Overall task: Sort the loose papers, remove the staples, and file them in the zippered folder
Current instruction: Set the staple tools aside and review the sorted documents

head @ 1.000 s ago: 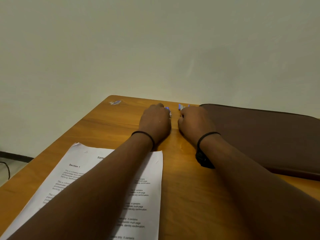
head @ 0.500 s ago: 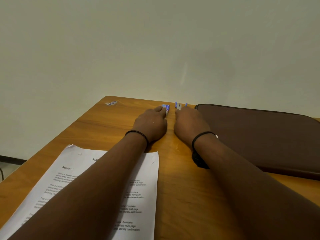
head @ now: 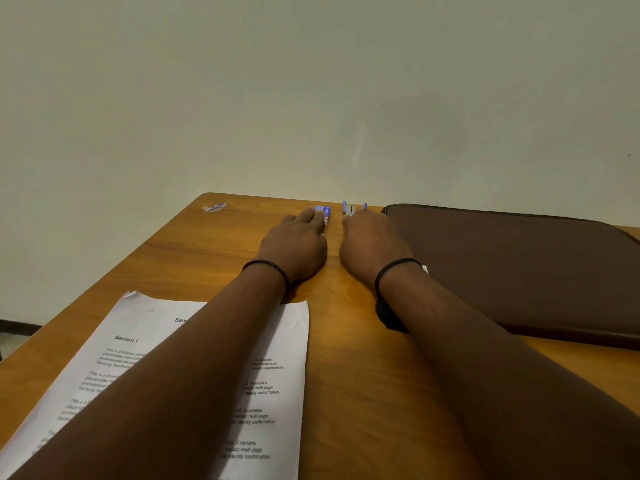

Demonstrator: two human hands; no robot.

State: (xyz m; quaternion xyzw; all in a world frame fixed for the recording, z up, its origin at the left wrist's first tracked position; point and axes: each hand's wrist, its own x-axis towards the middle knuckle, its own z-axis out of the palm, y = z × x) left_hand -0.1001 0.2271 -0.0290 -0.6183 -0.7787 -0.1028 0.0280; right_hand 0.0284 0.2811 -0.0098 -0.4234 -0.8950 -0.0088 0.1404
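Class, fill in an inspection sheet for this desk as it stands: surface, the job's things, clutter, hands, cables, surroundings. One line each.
Surface: wooden desk, far edge against the wall.
Job's things: printed papers lie near left, under the left forearm; brown zippered folder lies flat at right, seemingly closed; small blue box and blue-and-metal tool, possibly a staple remover, at the far edge.
Clutter: small sticker or scrap near the far left corner.
Hands: left hand touches the box; right hand reaches the tool, grip hidden.
Cables: nothing seen.
Surroundings: plain pale wall; floor strip at far left.
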